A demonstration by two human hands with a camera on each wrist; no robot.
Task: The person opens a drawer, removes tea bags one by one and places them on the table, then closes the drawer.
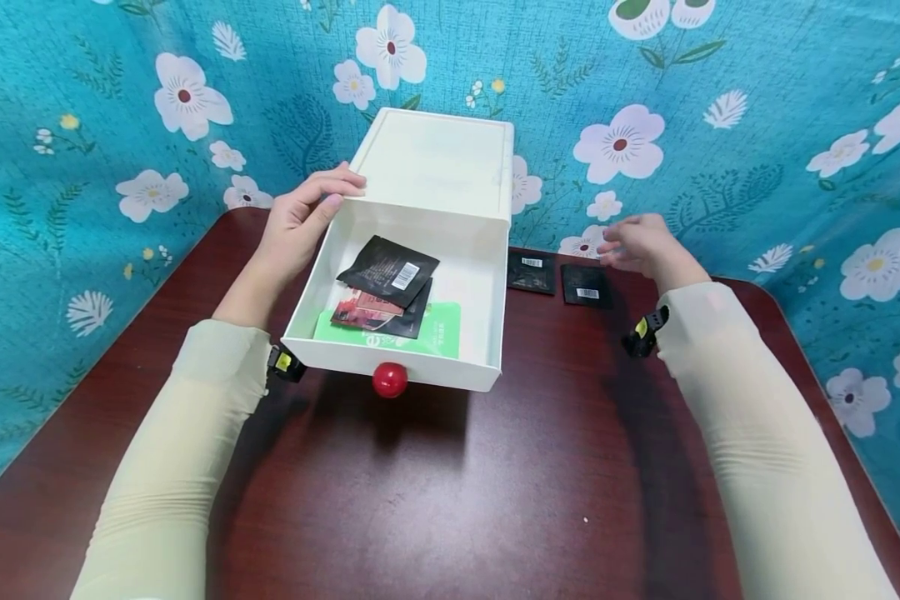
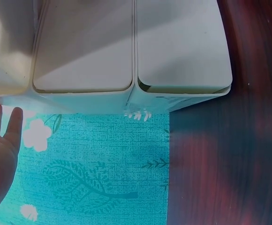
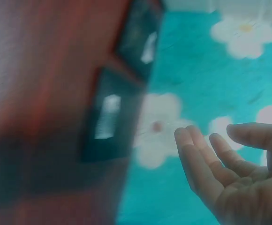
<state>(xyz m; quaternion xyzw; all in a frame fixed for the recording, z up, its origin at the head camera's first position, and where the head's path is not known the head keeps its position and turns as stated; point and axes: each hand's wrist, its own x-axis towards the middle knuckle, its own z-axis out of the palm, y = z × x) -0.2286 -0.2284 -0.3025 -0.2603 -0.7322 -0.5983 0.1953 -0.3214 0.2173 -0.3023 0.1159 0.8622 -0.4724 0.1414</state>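
A white drawer unit (image 1: pixel 435 158) stands at the back of the table with its top drawer (image 1: pixel 487 287) pulled out. My left hand (image 1: pixel 297 218) rests on the unit's upper left edge, fingers over the top; the left wrist view shows the stacked drawer fronts (image 2: pixel 84 51) beside it. Inside the drawer lie black packets (image 1: pixel 387 268), a reddish packet (image 1: pixel 366 310) and a green packet (image 1: pixel 444 327). My right hand (image 1: pixel 645 243) hovers with relaxed fingers, holding nothing, near a flat black packet (image 1: pixel 585 283). Another black packet (image 1: pixel 531 273) lies left of that one, by the unit.
A red round knob (image 1: pixel 390 380) sticks out from the drawer front, which overhangs the dark wooden table (image 1: pixel 525 492). Blue flowered cloth (image 1: pixel 540 83) hangs close behind and at both sides. Each wrist wears a small black camera (image 1: pixel 285 363).
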